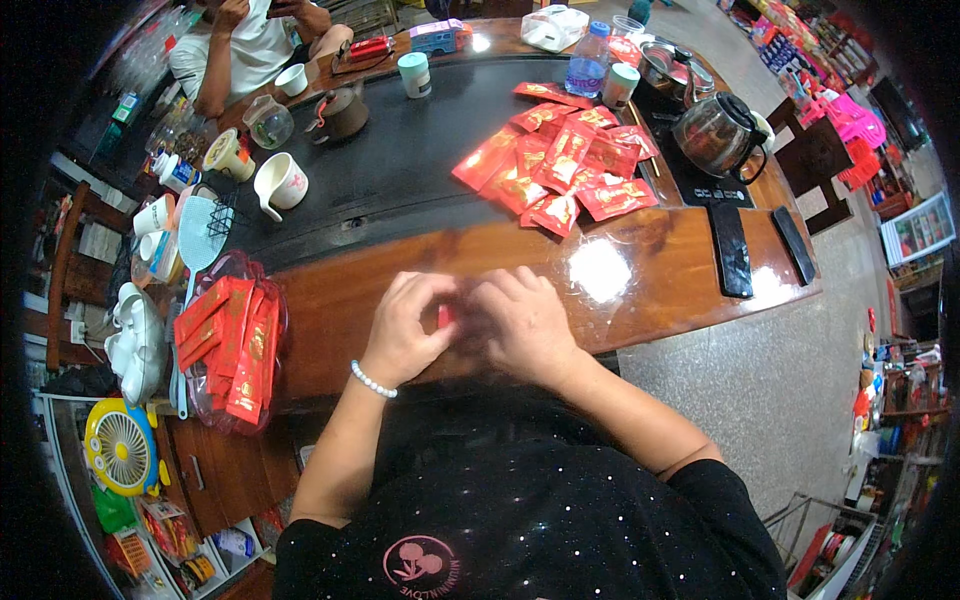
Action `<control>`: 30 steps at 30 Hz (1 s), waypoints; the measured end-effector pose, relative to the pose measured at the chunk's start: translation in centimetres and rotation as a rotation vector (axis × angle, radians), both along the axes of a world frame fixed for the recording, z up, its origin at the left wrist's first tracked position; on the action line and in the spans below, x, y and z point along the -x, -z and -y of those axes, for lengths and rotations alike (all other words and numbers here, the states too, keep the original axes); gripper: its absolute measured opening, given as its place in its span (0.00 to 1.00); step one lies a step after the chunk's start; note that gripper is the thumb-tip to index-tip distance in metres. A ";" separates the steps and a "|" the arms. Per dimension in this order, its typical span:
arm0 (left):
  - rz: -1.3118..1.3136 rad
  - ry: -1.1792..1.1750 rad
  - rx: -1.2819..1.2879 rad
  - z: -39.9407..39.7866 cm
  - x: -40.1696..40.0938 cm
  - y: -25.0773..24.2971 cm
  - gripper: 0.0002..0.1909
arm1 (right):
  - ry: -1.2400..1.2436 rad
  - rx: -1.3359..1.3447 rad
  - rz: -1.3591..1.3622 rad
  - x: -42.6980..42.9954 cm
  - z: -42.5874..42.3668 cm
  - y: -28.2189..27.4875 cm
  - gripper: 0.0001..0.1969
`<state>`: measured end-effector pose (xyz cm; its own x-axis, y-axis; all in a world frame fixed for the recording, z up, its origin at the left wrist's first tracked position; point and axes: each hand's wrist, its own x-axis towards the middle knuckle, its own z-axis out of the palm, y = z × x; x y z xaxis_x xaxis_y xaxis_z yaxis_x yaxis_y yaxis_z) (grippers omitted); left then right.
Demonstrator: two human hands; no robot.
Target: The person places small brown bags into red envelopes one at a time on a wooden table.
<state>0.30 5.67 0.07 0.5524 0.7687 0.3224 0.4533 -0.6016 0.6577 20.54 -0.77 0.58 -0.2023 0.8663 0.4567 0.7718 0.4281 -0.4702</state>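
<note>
My left hand (411, 324), with a beaded bracelet at its wrist, is curled over the wooden table edge (330, 315). A small piece of a red packet (445, 315) shows at its fingertips. Close beside it, my right hand (529, 322) bends its fingers down; what lies under them is blurred and hidden, so its hold cannot be told. Beyond my hands, a heap of shiny red packets (566, 154) lies on the black tabletop inlay. Long flat red packets (244, 337) fill a clear reddish plastic tray (281, 322) at the left.
Two black phones (729, 251) (793, 245) lie at the right. Behind stand a glass kettle (712, 135), a plastic bottle (589, 64) and a brown teapot (341, 112). A white cup (281, 182) and a blue fly swatter (201, 232) are leftward. Another person (244, 52) sits across.
</note>
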 end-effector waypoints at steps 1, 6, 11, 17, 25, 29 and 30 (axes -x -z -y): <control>0.005 0.028 -0.002 0.1 -0.1 -0.5 0.20 | 0.033 0.039 0.065 -0.9 0.1 -0.1 0.18; 0.007 0.062 -0.008 0.2 0.0 -0.6 0.19 | 0.184 0.008 0.123 -4.8 1.6 -0.3 0.12; 0.009 0.061 -0.012 0.2 0.0 -0.5 0.18 | 0.266 0.101 -0.047 -6.9 3.1 -1.0 0.11; 0.010 0.064 -0.002 0.0 0.0 -0.4 0.18 | 0.199 0.041 -0.171 -4.0 1.8 -2.6 0.12; -0.007 0.059 -0.004 -0.1 -0.1 -0.8 0.18 | 0.033 -0.011 -0.016 -0.1 0.8 -0.3 0.16; 0.007 0.061 0.015 0.1 0.0 -0.7 0.19 | 0.146 0.120 0.082 -3.5 2.2 -0.7 0.14; 0.009 0.064 0.016 0.1 0.0 -0.6 0.19 | 0.175 0.120 0.077 -4.4 2.5 -0.5 0.13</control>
